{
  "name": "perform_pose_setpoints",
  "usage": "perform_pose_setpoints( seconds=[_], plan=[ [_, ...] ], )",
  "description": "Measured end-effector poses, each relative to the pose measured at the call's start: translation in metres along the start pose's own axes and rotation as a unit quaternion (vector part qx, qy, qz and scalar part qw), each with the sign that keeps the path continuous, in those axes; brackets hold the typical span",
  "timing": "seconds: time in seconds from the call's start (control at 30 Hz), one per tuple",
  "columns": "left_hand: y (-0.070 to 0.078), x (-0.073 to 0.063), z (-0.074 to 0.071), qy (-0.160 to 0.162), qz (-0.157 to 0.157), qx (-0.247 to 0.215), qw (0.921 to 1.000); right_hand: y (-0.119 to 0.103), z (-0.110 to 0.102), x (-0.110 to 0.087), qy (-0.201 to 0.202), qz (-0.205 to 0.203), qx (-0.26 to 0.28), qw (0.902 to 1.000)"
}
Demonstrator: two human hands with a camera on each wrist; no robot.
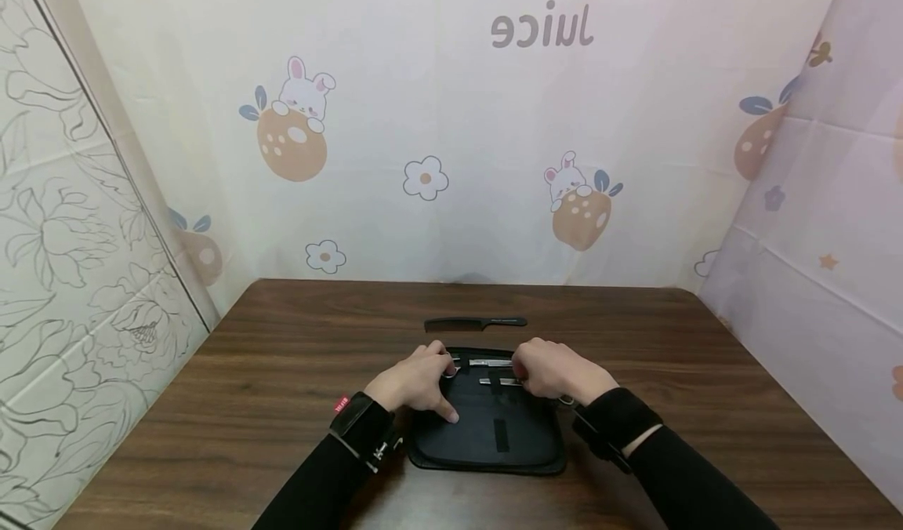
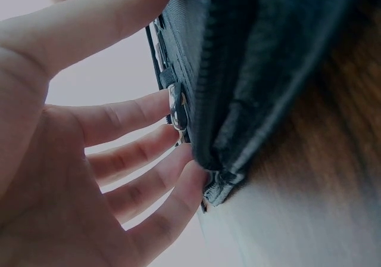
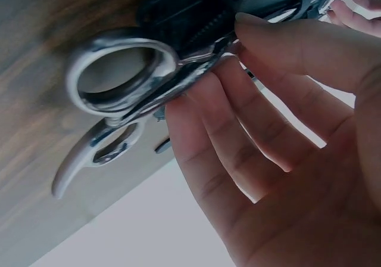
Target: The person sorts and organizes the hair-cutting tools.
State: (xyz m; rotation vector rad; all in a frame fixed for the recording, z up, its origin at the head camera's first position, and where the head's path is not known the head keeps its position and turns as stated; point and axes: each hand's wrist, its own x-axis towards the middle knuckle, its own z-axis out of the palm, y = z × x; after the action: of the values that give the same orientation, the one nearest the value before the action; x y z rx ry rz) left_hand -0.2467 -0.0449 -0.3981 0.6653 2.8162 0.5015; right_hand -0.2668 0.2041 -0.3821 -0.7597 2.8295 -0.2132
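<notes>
A black zip case (image 1: 462, 444) lies flat on the table, with scissors in it. My right hand (image 1: 560, 369) pinches a pair of silver scissors (image 3: 161, 91) between thumb and fingers. Their handle rings stick out past the case's right side, and the blade tips lie leftward by a dark strap (image 1: 502, 436) side of the case. My left hand (image 1: 416, 381) rests at the case's upper left edge, thumb spread over the black surface. In the left wrist view its extended fingertips touch the metal handle (image 2: 177, 109) of another pair, whose blades (image 1: 490, 363) lie along the case's top.
A black comb (image 1: 455, 324) lies on the brown wooden table (image 1: 317, 318), just behind the case. Printed curtains (image 1: 423, 83) hang along the table's back and right, and a flower-patterned panel (image 1: 63, 263) stands at the left.
</notes>
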Motion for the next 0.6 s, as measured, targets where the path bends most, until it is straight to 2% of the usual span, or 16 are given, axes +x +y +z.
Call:
perform_pose_setpoints(
  seconds=[0.6],
  plan=[
    [-0.0054, 0.0033, -0.0024, -0.001, 0.005, 0.0, 1.0, 0.0022, 0.0019, 0.0076, 0.002, -0.004, -0.002, 1.0]
  ],
)
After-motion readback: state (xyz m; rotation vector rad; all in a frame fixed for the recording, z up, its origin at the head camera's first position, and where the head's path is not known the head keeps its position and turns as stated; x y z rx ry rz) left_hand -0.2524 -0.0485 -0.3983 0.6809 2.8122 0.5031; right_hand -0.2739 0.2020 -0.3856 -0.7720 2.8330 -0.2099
